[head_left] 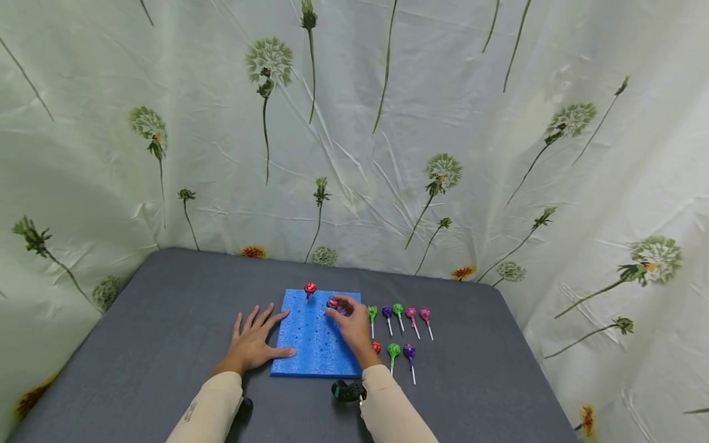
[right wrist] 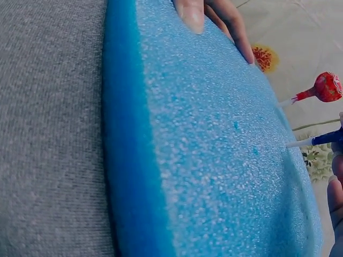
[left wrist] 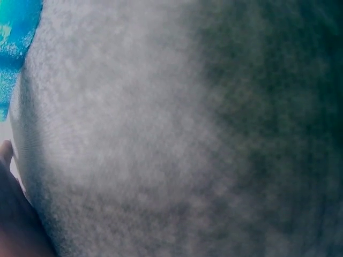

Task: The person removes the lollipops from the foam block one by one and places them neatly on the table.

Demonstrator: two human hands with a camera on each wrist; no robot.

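A blue foam board (head_left: pixel 316 363) with small holes lies on the table. My left hand (head_left: pixel 250 343) rests at its left edge, fingers spread and thumb on the foam. Over the board's far right part, my right hand (head_left: pixel 356 326) pinches a purple-wrapped lollipop (head_left: pixel 332 303) between thumb and fingers. In the right wrist view, the white stick of this lollipop (right wrist: pixel 326 138) points down and its tip meets the foam. A red lollipop (head_left: pixel 310 288) stands upright in the board near the far edge. The left wrist view is mostly blurred grey cloth.
Right of the board, several lollipops lie in two rows: green (head_left: pixel 398 309), purple (head_left: pixel 387 312), pink (head_left: pixel 424 314) and a red one (head_left: pixel 376 347) partly behind the right wrist. The grey table (head_left: pixel 471 369) ends at a flower-printed curtain (head_left: pixel 360 154).
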